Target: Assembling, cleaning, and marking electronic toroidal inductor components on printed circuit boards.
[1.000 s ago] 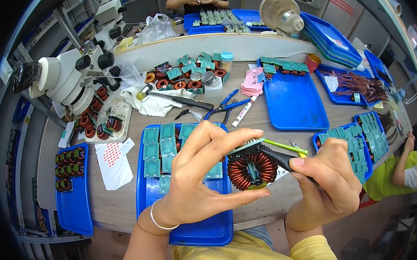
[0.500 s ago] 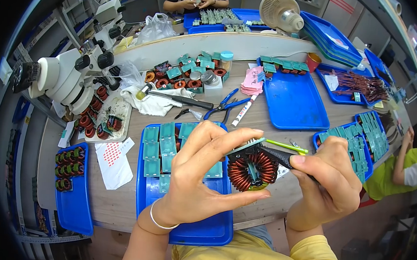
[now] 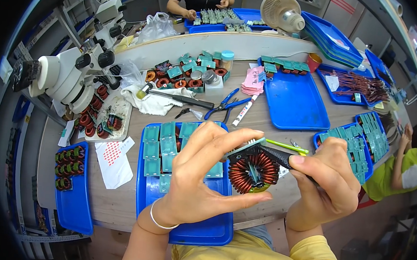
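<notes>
My left hand (image 3: 196, 180) holds a copper-wound toroidal coil (image 3: 240, 174) on a small green circuit board, pinched between thumb below and fingers above. Metal pins stick up from the board's top side. In my closed right hand (image 3: 328, 182) is a slim black tool (image 3: 279, 157) whose end meets the coil's upper right, just under the board; its exact kind is not clear. Below my left hand lies a blue tray (image 3: 201, 233) with rows of green-topped coil parts (image 3: 152, 150). A thin lime-green stick (image 3: 289, 146) shows behind the black tool.
A hammer (image 3: 184, 99), blue-handled pliers (image 3: 227, 104) and a white paint marker (image 3: 244, 111) lie beyond my hands. To the left are a microscope (image 3: 64, 76) and a smaller blue tray (image 3: 74, 212). More trays (image 3: 299, 107) stand right. Two people sit nearby.
The coil and the black tool have shifted very slightly in my hands. Across the partition, the co-worker's hands have moved apart, one down to the parts tray.
</notes>
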{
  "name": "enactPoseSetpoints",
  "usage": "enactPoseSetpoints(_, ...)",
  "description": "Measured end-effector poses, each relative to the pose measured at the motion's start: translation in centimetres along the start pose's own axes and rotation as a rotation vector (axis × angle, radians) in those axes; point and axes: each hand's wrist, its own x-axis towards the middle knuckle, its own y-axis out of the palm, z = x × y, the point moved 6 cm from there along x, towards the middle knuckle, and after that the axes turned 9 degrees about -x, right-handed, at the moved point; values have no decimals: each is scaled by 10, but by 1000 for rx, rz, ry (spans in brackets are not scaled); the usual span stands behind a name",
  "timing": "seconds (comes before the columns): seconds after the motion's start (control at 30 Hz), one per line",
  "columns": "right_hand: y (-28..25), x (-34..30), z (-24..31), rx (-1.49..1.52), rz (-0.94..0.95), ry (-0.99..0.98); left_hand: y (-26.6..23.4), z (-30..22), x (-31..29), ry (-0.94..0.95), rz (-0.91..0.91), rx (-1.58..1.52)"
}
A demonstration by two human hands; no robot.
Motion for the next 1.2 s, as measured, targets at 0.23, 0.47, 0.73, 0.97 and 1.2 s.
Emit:
enactPoseSetpoints(0.23, -2, -1, 4, -2, 31, -15, -1, 1, 0, 23, 1, -2)
enactPoseSetpoints(0.47, 2, 0, 3, -25, 24, -19, -2, 2, 0, 19, -2, 1)
enactPoseSetpoints(0.73, 0, -1, 5, -13, 30, -19, -2, 3, 0, 20, 1, 5)
enactPoseSetpoints(0.97, 2, -2, 3, -30, -3, -36, -1, 1, 0, 29, 5, 11)
enactPoseSetpoints(1.2, 4, -3, 5, -50, 12, -48, -1, 2, -1, 33, 18, 52)
